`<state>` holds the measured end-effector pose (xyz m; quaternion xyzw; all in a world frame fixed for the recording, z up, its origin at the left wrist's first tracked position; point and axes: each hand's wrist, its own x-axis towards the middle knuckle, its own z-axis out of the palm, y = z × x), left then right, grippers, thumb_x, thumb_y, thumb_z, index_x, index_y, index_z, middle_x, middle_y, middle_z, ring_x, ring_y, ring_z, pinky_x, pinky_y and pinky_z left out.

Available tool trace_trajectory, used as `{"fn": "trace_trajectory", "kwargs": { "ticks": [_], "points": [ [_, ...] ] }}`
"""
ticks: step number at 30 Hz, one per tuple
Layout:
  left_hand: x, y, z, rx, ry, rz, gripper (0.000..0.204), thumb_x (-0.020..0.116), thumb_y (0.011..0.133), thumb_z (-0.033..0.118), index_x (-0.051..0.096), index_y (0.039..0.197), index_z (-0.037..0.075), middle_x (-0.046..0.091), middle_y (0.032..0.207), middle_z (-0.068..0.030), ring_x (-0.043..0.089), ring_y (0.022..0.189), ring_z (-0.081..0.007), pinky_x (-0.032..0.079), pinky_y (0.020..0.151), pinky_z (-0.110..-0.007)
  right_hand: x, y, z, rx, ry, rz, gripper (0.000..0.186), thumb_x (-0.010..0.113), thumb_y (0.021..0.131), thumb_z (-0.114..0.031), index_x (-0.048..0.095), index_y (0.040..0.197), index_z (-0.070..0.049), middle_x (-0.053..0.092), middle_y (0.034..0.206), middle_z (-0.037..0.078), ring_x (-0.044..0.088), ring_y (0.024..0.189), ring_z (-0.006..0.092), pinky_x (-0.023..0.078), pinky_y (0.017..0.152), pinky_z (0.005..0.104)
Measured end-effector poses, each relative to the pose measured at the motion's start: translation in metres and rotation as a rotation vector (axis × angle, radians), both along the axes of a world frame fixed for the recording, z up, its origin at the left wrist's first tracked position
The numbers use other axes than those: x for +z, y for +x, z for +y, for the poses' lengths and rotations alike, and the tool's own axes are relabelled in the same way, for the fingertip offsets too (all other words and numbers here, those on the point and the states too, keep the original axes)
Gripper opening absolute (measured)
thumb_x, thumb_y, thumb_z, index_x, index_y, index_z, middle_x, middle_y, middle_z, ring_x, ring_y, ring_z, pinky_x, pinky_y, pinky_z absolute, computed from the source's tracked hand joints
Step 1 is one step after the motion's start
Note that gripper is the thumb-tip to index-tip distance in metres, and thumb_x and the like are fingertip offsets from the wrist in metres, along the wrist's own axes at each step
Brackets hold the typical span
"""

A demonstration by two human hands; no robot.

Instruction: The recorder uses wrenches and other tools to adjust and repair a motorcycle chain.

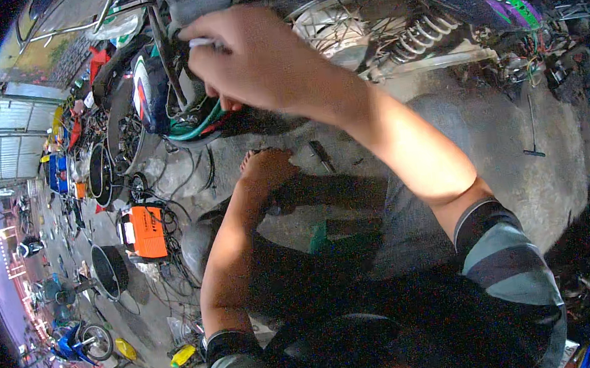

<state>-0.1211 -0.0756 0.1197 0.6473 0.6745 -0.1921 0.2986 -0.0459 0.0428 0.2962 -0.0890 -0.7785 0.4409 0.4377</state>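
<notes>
- Two bare hands are noted at the near side of a motorcycle [433, 62], which is stood across the far part of the scene; its spoked wheel [335, 21] and coil spring [430, 35] are exposed.
- The right hand [242, 60] is raised beside a dark upright bar [165, 61], its fingers curled. A small pale piece [202, 43] appears to be gripped between them; its kind cannot be told.
- The forearm is judged to be lifted so that the fingers are brought level with the bar. Contact with the bar cannot be confirmed.
- The left hand [271, 166] is held lower and nearer, above the floor [479, 157]. Whether anything is grasped by it cannot be told; it is presumably so placed for balance.
- A dark hand tool [321, 156] is laid just right of the left hand, probably for easy reach. A long-handled tool [532, 123] is laid farther right.
- An orange machine [147, 232] is set on the left, with cables [177, 257] strewn beside it.
- Containers: a black tub [121, 270] is found left of that machine; its contents cannot be made out. A blue crate [58, 173] is placed farther left among mixed parts; its contents are too small to be identified. A yellow bottle [182, 356] is seen near left, its filling unverified.
</notes>
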Motion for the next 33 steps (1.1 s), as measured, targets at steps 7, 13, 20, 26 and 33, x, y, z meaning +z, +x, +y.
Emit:
{"fn": "trace_trajectory", "kwargs": {
  "ticks": [7,13,20,26,33],
  "points": [
    [0.002,0.008,0.005,0.094,0.005,-0.044,0.045,0.046,0.076,0.036,0.043,0.109,0.006,0.048,0.108,-0.0134,0.044,0.103,-0.0255,0.03,0.089,-0.042,-0.015,-0.012,-0.053,-0.098,0.246,-0.166,0.027,0.049,0.07,-0.014,0.048,0.086,0.007,0.052,0.051,0.016,0.054,0.046,0.0298,0.044,0.044,0.0385],
    [-0.005,0.004,0.007,0.117,0.062,-0.102,0.046,0.046,0.076,0.036,0.042,0.11,0.006,0.046,0.11,-0.0133,0.042,0.105,-0.0254,0.028,0.09,-0.042,-0.052,-0.027,-0.062,-0.011,0.353,-0.218,0.019,0.049,0.071,-0.014,0.043,0.075,0.004,0.051,0.05,0.016,0.054,0.047,0.03,0.044,0.044,0.0391],
    [-0.013,0.0,-0.004,0.117,0.112,-0.17,0.046,0.046,0.077,0.035,0.041,0.112,0.006,0.043,0.113,-0.0133,0.039,0.107,-0.0253,0.026,0.091,-0.041,-0.074,-0.04,-0.055,0.045,0.342,-0.239,0.013,0.05,0.069,-0.014,0.045,0.071,-0.003,0.053,0.053,0.014,0.054,0.049,0.0307,0.044,0.045,0.0401],
    [-0.018,0.002,-0.007,0.13,0.17,-0.214,0.046,0.045,0.078,0.035,0.04,0.113,0.006,0.041,0.116,-0.0132,0.036,0.109,-0.0252,0.025,0.092,-0.041,-0.093,-0.056,-0.048,0.051,0.363,-0.229,0.012,0.05,0.068,-0.016,0.047,0.071,-0.005,0.053,0.055,0.013,0.055,0.052,0.0305,0.044,0.047,0.0414],
    [-0.023,0.001,-0.005,0.155,0.23,-0.254,0.047,0.045,0.078,0.034,0.038,0.114,0.006,0.038,0.119,-0.0132,0.033,0.112,-0.0251,0.023,0.094,-0.041,-0.101,-0.062,-0.04,0.073,0.385,-0.215,0.011,0.05,0.067,-0.015,0.048,0.07,-0.005,0.053,0.059,0.015,0.056,0.058,0.0315,0.043,0.049,0.0439]
  ]
}}
